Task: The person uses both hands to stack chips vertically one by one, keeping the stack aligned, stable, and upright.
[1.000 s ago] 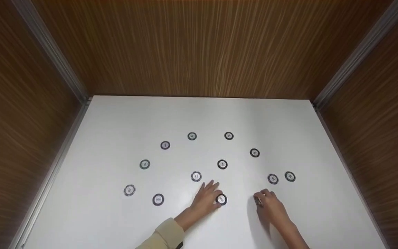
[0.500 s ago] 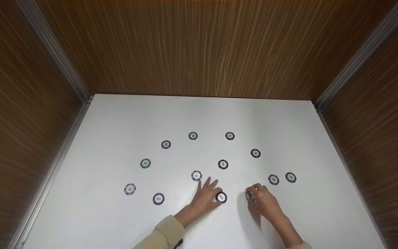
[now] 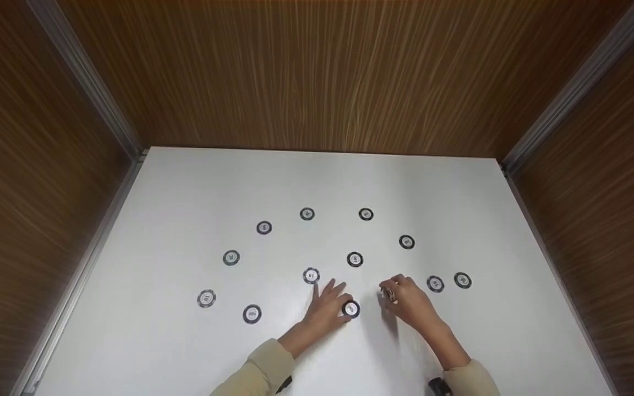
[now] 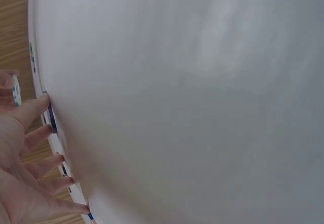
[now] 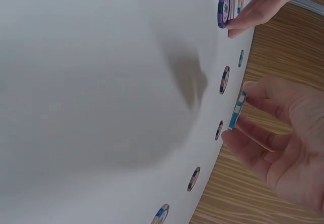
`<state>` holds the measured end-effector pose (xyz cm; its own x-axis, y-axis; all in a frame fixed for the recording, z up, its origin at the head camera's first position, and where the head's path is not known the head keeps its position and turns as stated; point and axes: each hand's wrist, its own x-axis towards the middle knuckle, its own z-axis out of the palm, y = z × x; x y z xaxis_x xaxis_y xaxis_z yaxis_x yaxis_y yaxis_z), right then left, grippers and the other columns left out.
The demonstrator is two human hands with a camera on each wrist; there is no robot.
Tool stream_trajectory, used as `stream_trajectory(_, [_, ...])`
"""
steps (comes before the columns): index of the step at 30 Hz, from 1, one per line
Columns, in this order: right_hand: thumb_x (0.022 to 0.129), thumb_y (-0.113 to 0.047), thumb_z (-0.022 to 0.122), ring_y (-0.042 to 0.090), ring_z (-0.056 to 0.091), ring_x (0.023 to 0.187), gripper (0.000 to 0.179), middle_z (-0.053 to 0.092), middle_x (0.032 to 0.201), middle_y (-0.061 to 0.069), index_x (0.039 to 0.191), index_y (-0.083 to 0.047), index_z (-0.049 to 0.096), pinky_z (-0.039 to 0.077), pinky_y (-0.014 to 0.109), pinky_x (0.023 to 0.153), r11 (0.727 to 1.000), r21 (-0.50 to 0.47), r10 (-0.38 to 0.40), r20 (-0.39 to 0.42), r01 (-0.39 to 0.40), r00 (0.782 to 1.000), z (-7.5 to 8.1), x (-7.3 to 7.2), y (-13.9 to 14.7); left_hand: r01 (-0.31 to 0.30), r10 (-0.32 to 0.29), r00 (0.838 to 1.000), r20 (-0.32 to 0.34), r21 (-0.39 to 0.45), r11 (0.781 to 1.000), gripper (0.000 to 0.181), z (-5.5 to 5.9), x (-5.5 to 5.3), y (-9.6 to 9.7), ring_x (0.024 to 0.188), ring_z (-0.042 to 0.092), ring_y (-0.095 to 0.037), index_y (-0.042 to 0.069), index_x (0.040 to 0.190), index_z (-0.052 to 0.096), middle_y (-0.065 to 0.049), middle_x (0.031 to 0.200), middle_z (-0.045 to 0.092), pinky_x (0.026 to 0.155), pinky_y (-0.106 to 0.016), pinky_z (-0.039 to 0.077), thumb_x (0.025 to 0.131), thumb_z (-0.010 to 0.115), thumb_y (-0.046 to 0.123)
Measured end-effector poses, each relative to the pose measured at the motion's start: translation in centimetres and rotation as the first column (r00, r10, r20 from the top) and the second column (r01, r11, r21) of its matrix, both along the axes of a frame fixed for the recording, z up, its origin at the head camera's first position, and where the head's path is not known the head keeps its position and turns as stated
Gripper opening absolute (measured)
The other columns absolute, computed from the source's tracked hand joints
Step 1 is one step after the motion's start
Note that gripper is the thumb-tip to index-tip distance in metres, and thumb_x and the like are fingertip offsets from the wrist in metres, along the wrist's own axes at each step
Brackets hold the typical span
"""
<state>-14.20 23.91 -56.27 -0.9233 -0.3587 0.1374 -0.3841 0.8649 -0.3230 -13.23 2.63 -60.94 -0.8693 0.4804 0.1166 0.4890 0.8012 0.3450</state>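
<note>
My left hand (image 3: 325, 312) pinches a dark-rimmed poker chip (image 3: 351, 309) by its edge between thumb and index finger; it lies flat on the white tabletop. The other left fingers are spread, one reaching the rim of a pale-centred poker chip (image 3: 311, 275). To the right, my right hand (image 3: 411, 302) holds another poker chip (image 3: 388, 294) raised above the surface and tilted. In the right wrist view, the blue and white edge of this raised chip (image 5: 237, 110) shows between thumb and fingers. The purple chip (image 5: 224, 9) under the left hand appears at the top there.
Several more chips lie apart on the white tabletop (image 3: 146, 341), in a loose arc from the left chip (image 3: 206, 298) over the far chip (image 3: 366, 214) to the right chip (image 3: 463, 280). Wood-grain panels (image 3: 317, 77) enclose the back and sides.
My right hand has moved left and a little away from me with its chip, closer to the left hand. The left hand stays on its chip, with one finger now nearer the pale-centred chip.
</note>
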Motion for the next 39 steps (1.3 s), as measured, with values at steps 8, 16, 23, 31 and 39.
stream_trajectory(8, [0.069,-0.001,0.076,0.023,0.059,0.083,0.034,0.058,0.094,0.009,0.101,-0.004,0.066,0.053,0.032,0.071,0.998,-0.033,0.055,0.029,-0.055,0.998,0.5,-1.5,-1.0,-0.019,0.019,1.000,-0.017,-0.017,1.000,0.036,0.2,-0.1,0.2,0.123,0.040,-0.030,0.018,0.104,0.065,-0.007,0.129,0.051,0.098,-0.061,0.028,0.072,0.075,0.032])
stream_trajectory(16, [0.068,-0.001,0.077,0.021,0.059,0.080,0.032,0.058,0.093,0.009,0.098,-0.005,0.066,0.053,0.030,0.068,0.993,-0.034,0.115,-0.018,-0.115,0.993,0.6,-2.4,-1.8,-0.033,0.033,0.999,-0.022,-0.019,0.999,0.036,0.3,0.0,0.4,0.122,0.042,-0.030,0.017,0.102,0.065,-0.007,0.126,0.053,0.097,-0.062,0.029,0.071,0.076,0.032])
stream_trajectory(23, [0.069,-0.003,0.077,0.020,0.059,0.080,0.030,0.059,0.093,0.008,0.097,-0.007,0.067,0.053,0.030,0.069,0.992,-0.041,0.122,0.002,-0.122,0.993,0.5,-2.7,-2.2,-0.071,0.068,0.995,-0.075,-0.040,0.997,0.037,0.3,0.0,0.8,0.119,0.045,-0.030,0.017,0.100,0.065,-0.006,0.122,0.056,0.094,-0.061,0.033,0.069,0.077,0.033])
stream_trajectory(31, [0.068,-0.003,0.077,0.018,0.058,0.080,0.031,0.059,0.094,0.008,0.097,-0.007,0.067,0.053,0.028,0.069,0.989,-0.036,0.140,-0.007,-0.140,0.990,0.2,-2.8,-2.4,-0.132,0.131,0.991,-0.030,-0.039,0.991,0.039,0.5,0.2,1.4,0.120,0.043,-0.029,0.015,0.105,0.065,-0.005,0.122,0.054,0.095,-0.059,0.033,0.071,0.076,0.033])
stream_trajectory(39, [0.067,-0.002,0.077,0.017,0.058,0.077,0.031,0.059,0.092,0.007,0.096,-0.006,0.068,0.053,0.028,0.067,0.988,-0.028,0.155,-0.017,-0.155,0.988,0.0,-2.8,-2.4,-0.182,0.181,0.983,-0.033,-0.061,0.981,0.039,0.6,0.2,2.1,0.119,0.043,-0.028,0.015,0.106,0.064,-0.005,0.120,0.054,0.094,-0.058,0.035,0.074,0.073,0.034])
